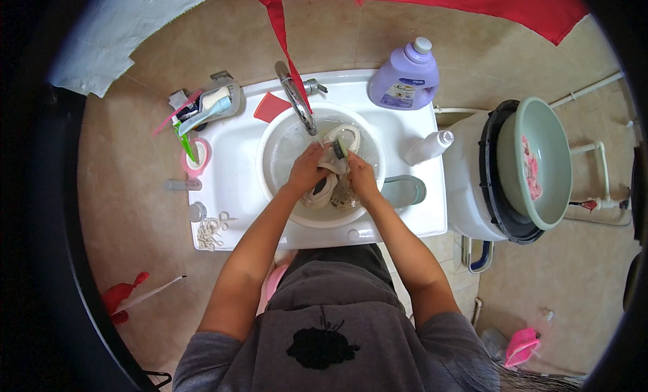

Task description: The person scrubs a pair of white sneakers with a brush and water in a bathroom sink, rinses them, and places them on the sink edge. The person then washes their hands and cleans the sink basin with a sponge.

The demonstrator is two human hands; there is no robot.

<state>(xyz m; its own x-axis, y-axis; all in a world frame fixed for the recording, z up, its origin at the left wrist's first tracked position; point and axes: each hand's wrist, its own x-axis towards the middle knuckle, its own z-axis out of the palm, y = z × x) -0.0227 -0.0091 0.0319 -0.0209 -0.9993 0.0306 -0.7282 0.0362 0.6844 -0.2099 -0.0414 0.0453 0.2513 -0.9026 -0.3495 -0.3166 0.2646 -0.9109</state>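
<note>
A white basin [262, 156] of water stands in the white sink [226, 156], with pale shoes in it. My left hand [307, 168] is closed on a light-coloured shoe [322, 191], pressing it down inside the basin. My right hand [362, 177] grips a small scrub brush [339, 148], its head against the upper part of the shoes. Just beyond the brush lies the pale rounded end of a shoe [347, 131]. How the shoes overlap is hard to tell under my hands. Over the basin's far side hangs the chrome faucet [291, 92].
On the sink's right stand a purple detergent jug [403, 78], a clear bottle [430, 148] and a grey-green insole [405, 191]. White shoelaces [210, 233] lie at the near left corner, below a caddy [214, 103]. A green basin [536, 162] rests on a white barrel [469, 173].
</note>
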